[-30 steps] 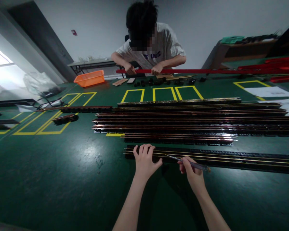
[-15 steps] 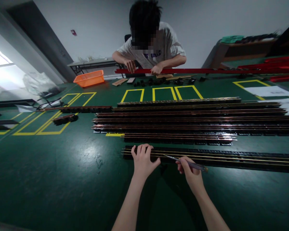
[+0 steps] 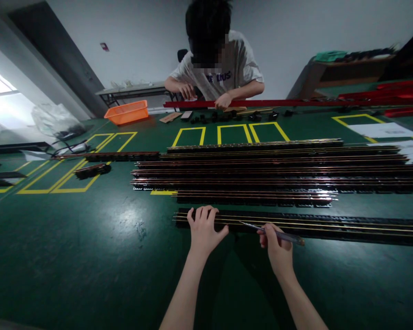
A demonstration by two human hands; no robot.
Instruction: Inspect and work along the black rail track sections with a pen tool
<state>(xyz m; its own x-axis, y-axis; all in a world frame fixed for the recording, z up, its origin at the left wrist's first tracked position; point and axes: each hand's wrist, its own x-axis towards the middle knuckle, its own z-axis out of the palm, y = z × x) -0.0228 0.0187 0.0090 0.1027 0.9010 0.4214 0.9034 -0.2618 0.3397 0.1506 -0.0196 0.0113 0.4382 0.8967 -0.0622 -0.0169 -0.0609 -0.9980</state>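
Nearest, the green desk [image 3: 124, 266] is left bare around the forearms. The left hand [image 3: 204, 231] is spread wide, its curved fingertips and thumb laid over the left end of a long black strip [image 3: 347, 222], along which thin brass-coloured rods [image 3: 365, 228] are run; how firmly it is pressed cannot be told. By the right hand [image 3: 278, 247], a slim pen-like tool [image 3: 286, 236] is gripped between thumb and fingers, its fine tip pointed left over the rods, near the other thumb. Whether the rods are touched by the tip cannot be made out.

The strip is best braced flat, with the left thumb held out of the tip's line, since the point is aimed towards it. The tool should be guided lightly, so that no rod is bent or scratched.

Just beyond, a shorter strip [image 3: 254, 200] is laid roughly parallel, and behind it a close-set group of similar strips [image 3: 271, 172]. At the far side, a red bar [image 3: 271, 102] is handled by a co-worker [image 3: 242, 55], with an orange basket [image 3: 127, 113] standing to the left.
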